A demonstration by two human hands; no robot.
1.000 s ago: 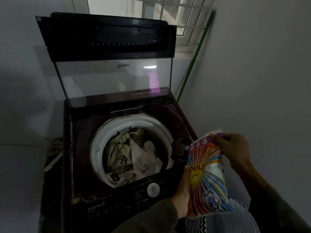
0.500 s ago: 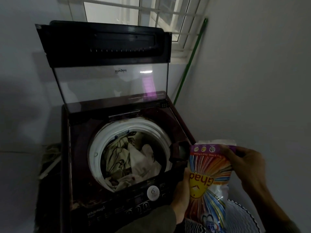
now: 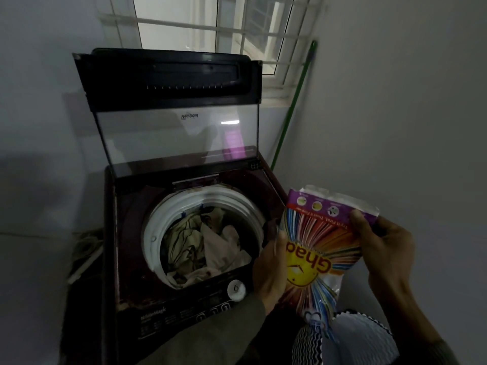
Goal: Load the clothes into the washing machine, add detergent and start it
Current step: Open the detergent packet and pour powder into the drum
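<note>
A dark top-loading washing machine (image 3: 131, 246) stands with its glass lid (image 3: 174, 133) raised. Cream and white clothes (image 3: 205, 251) lie inside its white-rimmed drum (image 3: 152, 233). To the right of the drum I hold a colourful detergent packet (image 3: 316, 248) upright, its print upside down. My left hand (image 3: 268, 272) grips the packet's left side. My right hand (image 3: 382, 248) pinches its upper right corner near the top edge. The control panel (image 3: 210, 309) with a round white knob (image 3: 236, 289) runs along the machine's front edge.
A black-and-white zigzag-patterned basket (image 3: 355, 338) sits at the bottom right, below the packet. A green pole (image 3: 292, 101) leans in the corner beside a barred window (image 3: 210, 27). Grey walls close in on the left and right.
The view has tilted up, showing more window. The packet stays to the right of the drum in both hands, and my right hand's thumb now lies over the front of its top corner.
</note>
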